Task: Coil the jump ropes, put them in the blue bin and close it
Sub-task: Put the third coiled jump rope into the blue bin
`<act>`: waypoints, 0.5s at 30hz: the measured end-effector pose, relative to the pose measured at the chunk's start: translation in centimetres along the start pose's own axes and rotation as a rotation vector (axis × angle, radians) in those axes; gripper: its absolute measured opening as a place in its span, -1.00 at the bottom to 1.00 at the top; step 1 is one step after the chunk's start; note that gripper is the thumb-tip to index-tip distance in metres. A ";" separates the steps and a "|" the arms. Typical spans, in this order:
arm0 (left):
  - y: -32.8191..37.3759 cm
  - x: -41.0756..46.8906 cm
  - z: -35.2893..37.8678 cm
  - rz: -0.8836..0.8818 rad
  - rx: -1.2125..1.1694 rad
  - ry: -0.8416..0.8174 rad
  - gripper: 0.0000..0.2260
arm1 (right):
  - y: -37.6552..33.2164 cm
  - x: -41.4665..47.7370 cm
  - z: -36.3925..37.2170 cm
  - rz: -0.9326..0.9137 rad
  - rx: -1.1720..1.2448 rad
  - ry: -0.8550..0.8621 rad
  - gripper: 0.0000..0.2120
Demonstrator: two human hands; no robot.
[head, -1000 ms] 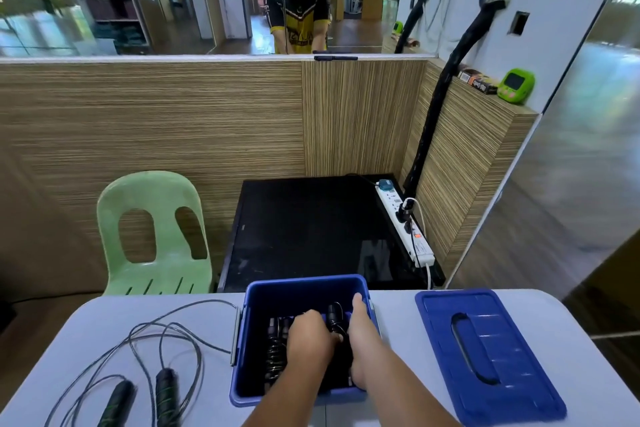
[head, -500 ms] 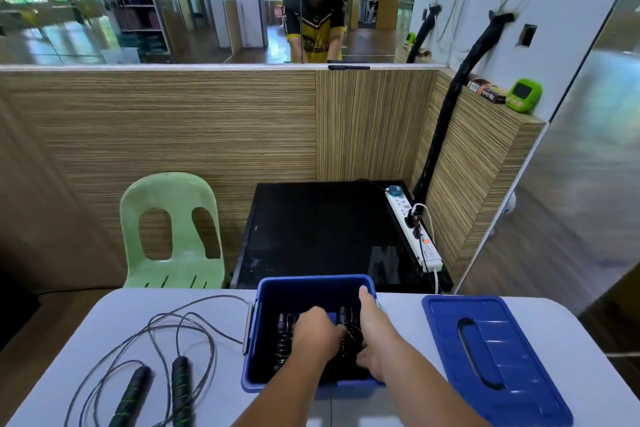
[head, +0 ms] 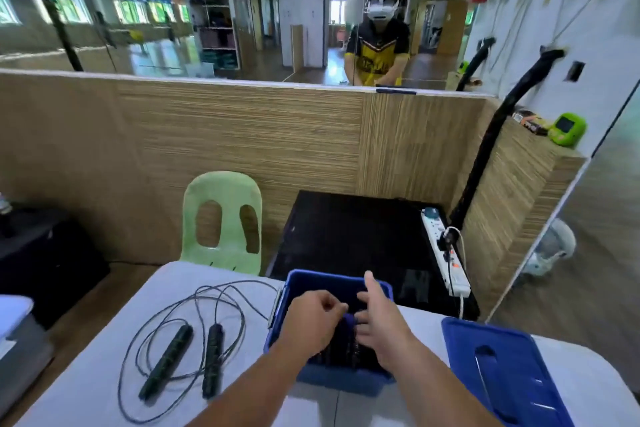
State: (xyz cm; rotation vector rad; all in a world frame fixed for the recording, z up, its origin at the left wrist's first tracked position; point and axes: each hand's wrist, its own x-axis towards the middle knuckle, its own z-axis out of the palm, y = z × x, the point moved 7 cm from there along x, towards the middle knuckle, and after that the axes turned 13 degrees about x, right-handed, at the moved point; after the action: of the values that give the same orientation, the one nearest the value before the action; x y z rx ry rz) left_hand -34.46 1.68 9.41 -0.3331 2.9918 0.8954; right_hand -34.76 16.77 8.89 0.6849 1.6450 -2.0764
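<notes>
Near edge, ctr: blue bin [head: 337,378] stands open on white table [head: 86,374], both hands over its mouth. L hand [head: 311,321]: fingers curled inward, thumb against forefinger; whether it grasps anything cannot be told (motion blur). R hand [head: 379,322]: released, thumb raised toward far rim, fingers loosely spread and pointing down into bin. Bin interior: dark ribbed mass below the hands, prob. a coiled jump rope [head: 353,352]. Left of bin, apart from it: second jump rope [head: 168,359], uncoiled, its two black handles [head: 213,359] lying side by side, thin cord in loose overlapping loops around them, one strand reaching close to bin's left wall. Right of bin, not touching: blue lid [head: 502,378], flat on table, w/ recessed handle slot. Beyond table: pale green plastic chair [head: 223,218] at left, black cabinet top [head: 346,236] at ctr, white power strip [head: 445,253] along its right edge w/ plugs inserted. Bkgd: wood-grain partition [head: 242,142] w/ mirror [head: 138,10] above, showing the person's reflection in a yellow-black shirt and white headset; green gadget [head: 568,130] on ledge at far right.
</notes>
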 end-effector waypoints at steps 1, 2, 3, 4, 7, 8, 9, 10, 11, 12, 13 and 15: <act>-0.3 -0.5 -0.9 0.002 -0.021 0.026 -0.82 | 0.0 -0.4 0.5 -0.017 -0.014 -0.028 -0.40; -0.7 -1.1 -1.7 0.000 -0.042 0.045 -0.83 | 0.0 -0.9 1.0 -0.038 -0.026 -0.046 -0.40; -1.3 -1.6 -2.4 -0.012 -0.061 0.056 -0.83 | 0.0 -1.3 1.6 -0.059 -0.038 -0.056 -0.41; -1.9 -2.2 -3.2 -0.029 -0.079 0.068 -0.83 | 0.0 -1.7 2.3 -0.082 -0.051 -0.070 -0.44; -3.9 -3.5 -5.3 -0.056 -0.183 0.116 -0.76 | 0.6 -2.8 4.6 -0.131 -0.101 -0.094 -0.52; -4.7 -3.9 -5.9 -0.058 -0.219 0.139 -0.76 | 0.8 -3.3 5.5 -0.154 -0.122 -0.106 -0.56; -5.4 -4.4 -6.7 -0.062 -0.250 0.158 -0.79 | 1.2 -3.6 6.4 -0.170 -0.148 -0.113 -0.58; -6.3 -4.9 -7.4 -0.064 -0.273 0.173 -0.84 | 1.7 -3.6 7.2 -0.191 -0.175 -0.110 -0.54; -7.2 -5.4 -8.1 -0.065 -0.285 0.187 -0.87 | 2.3 -3.3 7.9 -0.209 -0.209 -0.113 -0.47; -8.2 -5.8 -8.7 -0.069 -0.294 0.198 -0.89 | 2.8 -3.0 8.8 -0.229 -0.246 -0.126 -0.40; -9.4 -6.2 -9.3 -0.079 -0.302 0.206 -0.88 | 3.6 -2.4 9.8 -0.236 -0.280 -0.154 -0.36; -11.9 -6.5 -10.4 -0.098 -0.302 0.223 -0.82 | 4.5 -3.1 11.9 -0.253 -0.354 -0.190 -0.40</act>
State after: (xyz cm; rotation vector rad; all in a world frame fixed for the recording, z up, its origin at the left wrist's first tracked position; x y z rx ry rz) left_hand -25.07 -12.39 12.06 -0.6141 2.9939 1.3863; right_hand -31.12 4.16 9.47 0.1660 1.9962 -1.8650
